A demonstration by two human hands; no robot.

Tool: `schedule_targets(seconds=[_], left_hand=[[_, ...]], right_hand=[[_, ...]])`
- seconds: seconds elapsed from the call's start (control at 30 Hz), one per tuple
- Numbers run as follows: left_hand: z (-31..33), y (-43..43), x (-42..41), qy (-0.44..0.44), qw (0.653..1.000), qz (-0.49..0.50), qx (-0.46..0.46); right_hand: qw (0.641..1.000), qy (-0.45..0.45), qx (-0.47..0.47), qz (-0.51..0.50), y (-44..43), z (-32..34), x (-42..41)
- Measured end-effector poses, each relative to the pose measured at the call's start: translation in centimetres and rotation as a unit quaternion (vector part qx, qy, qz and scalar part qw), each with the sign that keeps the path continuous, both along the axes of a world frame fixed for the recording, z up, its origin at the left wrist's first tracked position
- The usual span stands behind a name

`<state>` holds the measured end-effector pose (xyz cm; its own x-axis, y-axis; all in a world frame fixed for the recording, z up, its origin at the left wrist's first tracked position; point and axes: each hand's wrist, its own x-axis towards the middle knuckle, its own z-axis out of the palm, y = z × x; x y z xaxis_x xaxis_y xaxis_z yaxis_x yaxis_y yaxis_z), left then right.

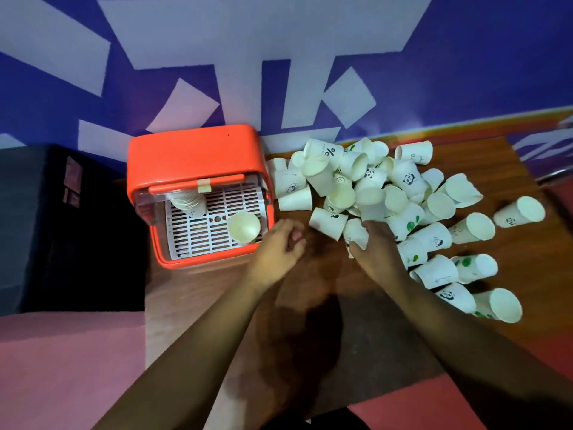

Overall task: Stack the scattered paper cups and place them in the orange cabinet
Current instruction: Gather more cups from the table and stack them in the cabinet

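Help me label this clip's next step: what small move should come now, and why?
Probably lift the paper cup that the right hand grips at the near edge of the pile and nest it into a neighbouring cup. The left hand holds nothing, and the orange cabinet stands open with a stack already inside.
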<state>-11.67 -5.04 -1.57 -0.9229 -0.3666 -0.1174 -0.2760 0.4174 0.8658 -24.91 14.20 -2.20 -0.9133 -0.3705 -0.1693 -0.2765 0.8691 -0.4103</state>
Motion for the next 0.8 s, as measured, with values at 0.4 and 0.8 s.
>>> schedule_targets(seconds=[0.4, 0.8], left_hand=[[-7.1, 4.2, -10.6, -0.085, 0.952, -0.15, -0.255], [-6.4, 5.7, -4.8, -0.127, 0.988, 0.019, -0.083]], right_hand=[[0.986, 0.034, 0.156, 0.04, 1.9, -4.6, -2.4], [0.994, -0.062, 0.088, 0.035, 2.6, -3.2, -3.1]])
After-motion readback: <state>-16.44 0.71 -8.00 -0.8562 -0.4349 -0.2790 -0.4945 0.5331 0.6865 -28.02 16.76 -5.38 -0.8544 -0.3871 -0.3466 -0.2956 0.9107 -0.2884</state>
